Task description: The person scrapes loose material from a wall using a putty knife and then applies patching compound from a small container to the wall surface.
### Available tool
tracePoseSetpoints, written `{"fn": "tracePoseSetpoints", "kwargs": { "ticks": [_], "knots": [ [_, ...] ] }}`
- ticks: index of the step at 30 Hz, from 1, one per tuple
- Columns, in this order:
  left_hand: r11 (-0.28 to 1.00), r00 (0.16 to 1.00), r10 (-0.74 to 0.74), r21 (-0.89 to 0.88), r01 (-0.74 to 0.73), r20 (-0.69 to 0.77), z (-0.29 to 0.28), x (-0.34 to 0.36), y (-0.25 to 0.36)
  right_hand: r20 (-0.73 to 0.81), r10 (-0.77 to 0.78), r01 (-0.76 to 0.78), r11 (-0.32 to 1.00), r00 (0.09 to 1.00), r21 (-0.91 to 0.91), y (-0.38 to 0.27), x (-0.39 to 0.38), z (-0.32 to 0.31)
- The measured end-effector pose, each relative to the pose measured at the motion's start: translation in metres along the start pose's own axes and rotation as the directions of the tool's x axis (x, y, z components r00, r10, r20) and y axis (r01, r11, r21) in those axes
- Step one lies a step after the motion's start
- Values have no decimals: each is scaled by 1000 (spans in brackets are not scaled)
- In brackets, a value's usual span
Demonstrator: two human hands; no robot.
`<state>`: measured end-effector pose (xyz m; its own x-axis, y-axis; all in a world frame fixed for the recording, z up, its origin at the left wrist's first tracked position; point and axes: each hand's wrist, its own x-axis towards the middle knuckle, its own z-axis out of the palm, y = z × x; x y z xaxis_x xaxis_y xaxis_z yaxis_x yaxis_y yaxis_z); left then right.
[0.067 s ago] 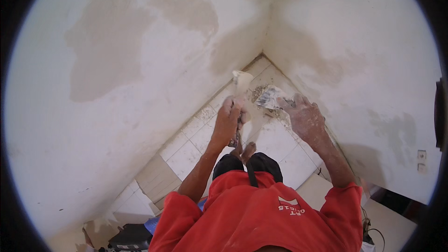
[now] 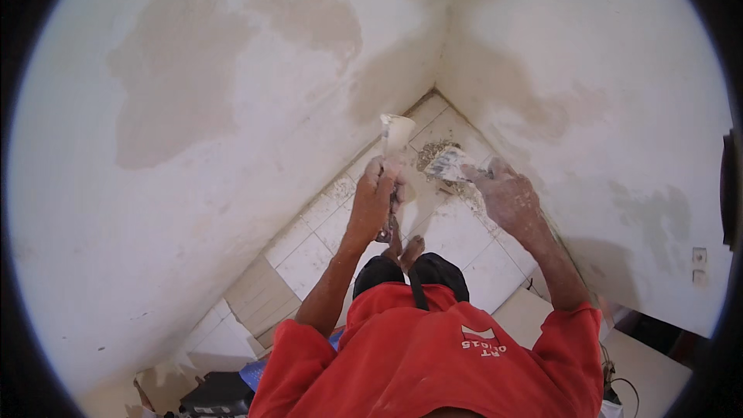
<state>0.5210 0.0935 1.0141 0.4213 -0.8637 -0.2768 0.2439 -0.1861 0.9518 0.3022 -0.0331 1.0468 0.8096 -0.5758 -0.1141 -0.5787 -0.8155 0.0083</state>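
My left hand is closed round the handle of a putty knife, its putty-coated blade pointing away from me toward the corner. In my right hand is a second, wider putty knife, whose smeared blade points left toward the first one. The two blades are close but apart, both held above the floor. White dust or putty coats my fingers. Part of each handle is hidden by the hands.
Two pale walls meet in a corner ahead; the left wall has beige patches. Crumbled debris lies on the tiled floor below the blades. A socket plate is on the right wall. Dark items sit behind me at lower left.
The putty knife in my left hand has shifted slightly to the left. The right blade has tilted a little; both hands keep their hold.
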Motion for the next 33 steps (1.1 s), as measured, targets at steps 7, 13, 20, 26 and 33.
{"fn": "tracePoseSetpoints", "kwargs": {
  "ticks": [7,13,20,26,33],
  "knots": [
    [995,997,11,-98,-18,-73,-4,-9,4,351,122,-333,-149,928,931,38,-14,24],
    [982,990,8,-188,-35,-144,-19,-18,-23,248,60,-175,-548,967,818,17,-5,28],
    [963,978,-125,-256,79,-167,5,-30,-34,160,-24,-139,-632,987,763,31,-13,53],
    [965,987,-100,-256,65,-127,15,-51,-41,218,-6,-169,-653,976,738,15,-18,43],
    [975,989,-71,-219,41,-129,13,-51,-78,148,42,-64,-762,988,645,22,-14,81]
  ]
}}
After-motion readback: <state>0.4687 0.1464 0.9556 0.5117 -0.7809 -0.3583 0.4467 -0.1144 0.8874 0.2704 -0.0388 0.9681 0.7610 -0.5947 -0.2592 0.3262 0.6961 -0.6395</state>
